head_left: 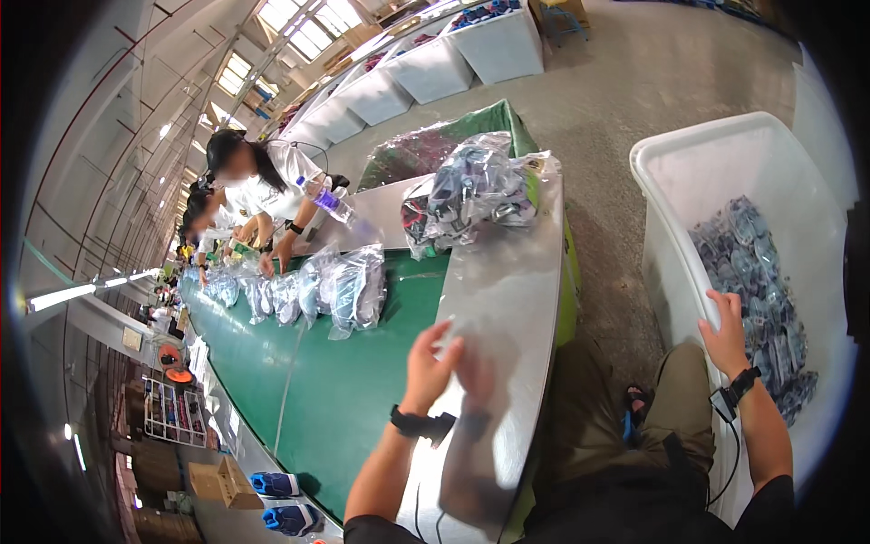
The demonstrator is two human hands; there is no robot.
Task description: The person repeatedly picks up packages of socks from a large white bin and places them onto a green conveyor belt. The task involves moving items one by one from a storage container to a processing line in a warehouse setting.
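Observation:
My left hand (431, 367) hovers over the metal end plate of the conveyor table, holding nothing, its thumb and fingers apart and a little curled. At the near rim of a large white bin (666, 150), my right hand (725, 334) rests with its fingers loosely spread. Inside that bin lie several clear-bagged shoes (748, 263) in a heap. A pile of bagged shoes (476, 190) sits on the far corner of the metal plate, beyond my left hand. More bagged shoes (353, 288) stand in a row along the green belt (349, 381).
A co-worker (272, 186) in a white top reaches over the belt's far side, near a clear bottle (331, 201). Behind the plate stands a green-lined bin (498, 118). Blue shoes (288, 519) and a cardboard box (225, 482) lie at the left edge.

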